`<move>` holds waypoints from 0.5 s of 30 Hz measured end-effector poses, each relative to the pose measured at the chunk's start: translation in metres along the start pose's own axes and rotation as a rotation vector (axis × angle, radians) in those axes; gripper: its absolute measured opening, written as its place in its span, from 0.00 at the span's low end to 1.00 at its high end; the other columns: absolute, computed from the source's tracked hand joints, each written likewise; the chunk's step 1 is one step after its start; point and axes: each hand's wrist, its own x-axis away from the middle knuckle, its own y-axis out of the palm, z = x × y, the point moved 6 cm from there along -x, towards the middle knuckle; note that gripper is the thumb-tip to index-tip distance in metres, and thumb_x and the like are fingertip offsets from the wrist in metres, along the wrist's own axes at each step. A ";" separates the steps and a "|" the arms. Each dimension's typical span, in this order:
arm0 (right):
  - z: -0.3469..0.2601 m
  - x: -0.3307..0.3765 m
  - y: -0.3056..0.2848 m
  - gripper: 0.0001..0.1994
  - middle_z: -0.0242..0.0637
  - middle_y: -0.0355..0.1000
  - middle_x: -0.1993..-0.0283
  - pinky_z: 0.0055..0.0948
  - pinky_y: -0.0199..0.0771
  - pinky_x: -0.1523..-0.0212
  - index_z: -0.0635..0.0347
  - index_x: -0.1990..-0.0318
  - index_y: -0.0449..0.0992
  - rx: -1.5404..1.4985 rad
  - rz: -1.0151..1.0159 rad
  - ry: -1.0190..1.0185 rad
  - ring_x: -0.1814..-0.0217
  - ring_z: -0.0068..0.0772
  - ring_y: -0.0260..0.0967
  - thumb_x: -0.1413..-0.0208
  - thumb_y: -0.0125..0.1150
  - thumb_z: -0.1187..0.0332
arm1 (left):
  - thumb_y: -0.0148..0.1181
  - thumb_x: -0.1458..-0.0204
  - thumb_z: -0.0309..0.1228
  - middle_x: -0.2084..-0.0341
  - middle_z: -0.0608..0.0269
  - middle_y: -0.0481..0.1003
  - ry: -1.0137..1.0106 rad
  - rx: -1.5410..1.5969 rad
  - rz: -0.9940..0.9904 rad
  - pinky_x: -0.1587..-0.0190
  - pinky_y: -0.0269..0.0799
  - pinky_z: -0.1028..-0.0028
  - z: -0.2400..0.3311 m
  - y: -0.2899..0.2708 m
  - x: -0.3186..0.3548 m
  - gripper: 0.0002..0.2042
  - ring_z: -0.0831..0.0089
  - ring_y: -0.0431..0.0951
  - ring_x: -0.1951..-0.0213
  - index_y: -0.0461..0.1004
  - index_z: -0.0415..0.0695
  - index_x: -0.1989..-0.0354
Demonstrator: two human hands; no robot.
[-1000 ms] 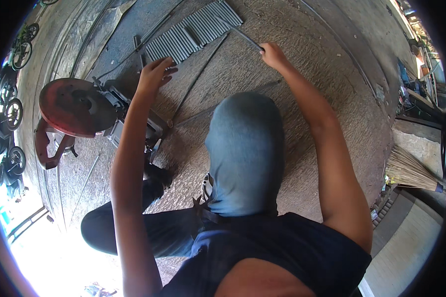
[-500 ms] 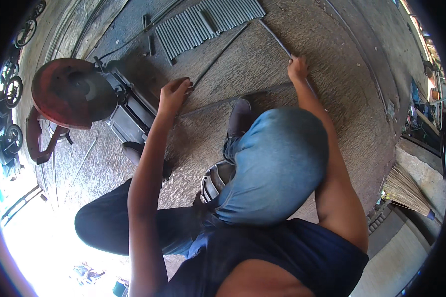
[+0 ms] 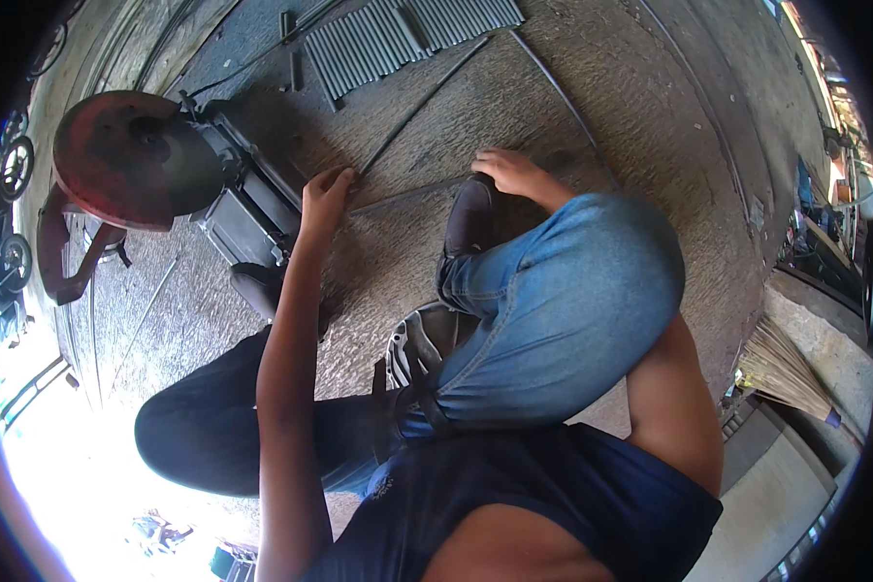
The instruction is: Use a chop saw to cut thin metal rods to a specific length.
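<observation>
Left hand: fingers (image 3: 339,180) are bending together at the near end of the slanting rod; I cannot tell whether the left hand (image 3: 326,204) is pinching it or only touching it.
Right hand: the right hand (image 3: 514,173) is reaching past the toe of the dark shoe (image 3: 470,215), with its fingertips bunching just above the crossing rod; whether they are clamping on it cannot be told.
Slanting rod: the slanting rod (image 3: 424,106) is lying on the floor (image 3: 660,126), running from the left fingertips toward the floor's far edge.
Crossing rod: the crossing rod (image 3: 407,197) is running sideways on the floor between the two hands, its left end lying near the saw.
Right rod: the right rod (image 3: 565,98) is lying apart from both hands, its near end pointing toward the blue-jeaned knee (image 3: 601,257).
Short tubes: a row of short tubes (image 3: 383,47) is lying side by side toward the floor's far edge, one loose piece resting on top.
Saw: a cut-off saw with a round red-and-dark guard (image 3: 136,160) is standing toward the floor's left edge.
Broom: a straw broom (image 3: 786,369) is lying along the floor's right edge.
</observation>
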 end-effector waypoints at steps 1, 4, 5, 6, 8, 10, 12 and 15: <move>-0.007 0.009 -0.004 0.13 0.46 0.70 0.56 0.42 0.66 0.50 0.64 0.59 0.74 0.115 0.130 -0.123 0.50 0.51 0.66 0.54 0.52 0.81 | 0.58 0.44 0.37 0.65 0.61 0.78 -0.007 -0.004 0.014 0.65 0.70 0.78 -0.001 0.000 0.001 0.18 0.77 0.76 0.65 0.75 0.34 0.53; 0.016 0.042 -0.011 0.12 0.47 0.68 0.56 0.43 0.65 0.49 0.64 0.59 0.73 0.060 0.372 0.114 0.50 0.52 0.64 0.52 0.53 0.80 | 0.58 0.44 0.37 0.66 0.61 0.78 0.010 -0.031 0.005 0.66 0.70 0.78 0.000 0.003 0.005 0.18 0.77 0.76 0.65 0.75 0.34 0.54; 0.028 0.055 -0.017 0.11 0.47 0.67 0.58 0.42 0.65 0.49 0.63 0.58 0.73 0.041 0.424 0.170 0.52 0.52 0.64 0.51 0.54 0.79 | 0.58 0.44 0.37 0.66 0.61 0.79 0.032 -0.057 -0.004 0.66 0.70 0.78 0.001 0.005 0.006 0.17 0.78 0.76 0.65 0.75 0.35 0.54; 0.036 0.067 -0.018 0.11 0.47 0.67 0.58 0.42 0.65 0.49 0.63 0.58 0.73 0.045 0.408 0.183 0.52 0.52 0.64 0.51 0.54 0.79 | 0.58 0.44 0.37 0.66 0.61 0.79 0.034 -0.063 -0.013 0.66 0.70 0.78 0.002 0.007 0.006 0.17 0.78 0.76 0.65 0.75 0.35 0.54; 0.064 0.101 -0.024 0.10 0.48 0.66 0.56 0.48 0.63 0.49 0.64 0.58 0.74 0.038 0.469 0.513 0.52 0.50 0.64 0.47 0.55 0.74 | 0.57 0.44 0.37 0.65 0.60 0.79 0.077 -0.139 0.034 0.64 0.70 0.77 0.005 0.010 0.005 0.17 0.76 0.77 0.65 0.76 0.34 0.55; 0.075 0.128 -0.031 0.09 0.47 0.67 0.56 0.48 0.64 0.49 0.64 0.58 0.74 0.023 0.536 0.602 0.51 0.49 0.64 0.46 0.55 0.73 | 0.57 0.44 0.37 0.65 0.59 0.78 0.050 -0.128 -0.014 0.63 0.70 0.77 0.003 0.020 0.002 0.17 0.75 0.77 0.64 0.75 0.34 0.54; 0.086 0.150 -0.036 0.09 0.46 0.67 0.56 0.48 0.64 0.49 0.64 0.58 0.74 -0.015 0.562 0.756 0.51 0.49 0.65 0.45 0.55 0.72 | 0.57 0.44 0.37 0.64 0.59 0.78 0.039 -0.116 -0.061 0.62 0.71 0.76 0.002 0.033 -0.001 0.17 0.75 0.77 0.63 0.75 0.34 0.54; 0.094 0.163 -0.043 0.08 0.46 0.67 0.56 0.48 0.64 0.49 0.64 0.57 0.74 0.145 0.563 0.914 0.51 0.48 0.65 0.43 0.54 0.72 | 0.56 0.44 0.36 0.63 0.58 0.78 0.019 -0.090 -0.104 0.61 0.71 0.75 0.002 0.048 -0.003 0.18 0.73 0.78 0.61 0.74 0.34 0.52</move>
